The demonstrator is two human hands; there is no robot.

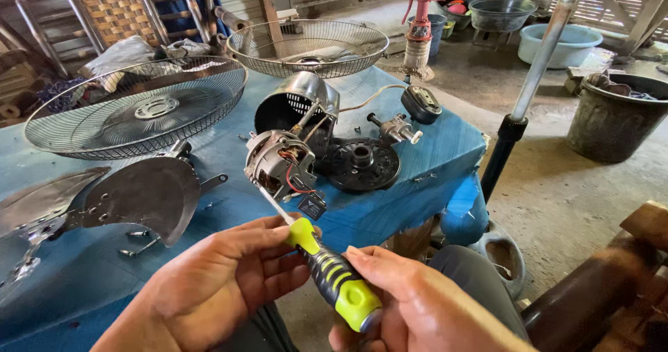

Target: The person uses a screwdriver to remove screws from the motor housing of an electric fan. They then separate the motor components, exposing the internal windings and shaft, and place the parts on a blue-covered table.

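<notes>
Where the blue table [417, 206] ends, both hands [223, 282] clasping the screwdriver [330, 275].

I see a screwdriver [327, 272] with a yellow-green and black ribbed handle held near the bottom middle, tilted so its butt end points near and right while its thin metal shaft runs up and to the left. My left hand [209, 289] pinches the front of the handle with thumb and fingers [268, 237]; my right hand [417, 310] cups the butt end. The shaft's tip reaches the fan motor [280, 163], a round metal unit with copper windings and red and black wires, lying on its side on the blue table [417, 164], near the table's near edge.
</notes>
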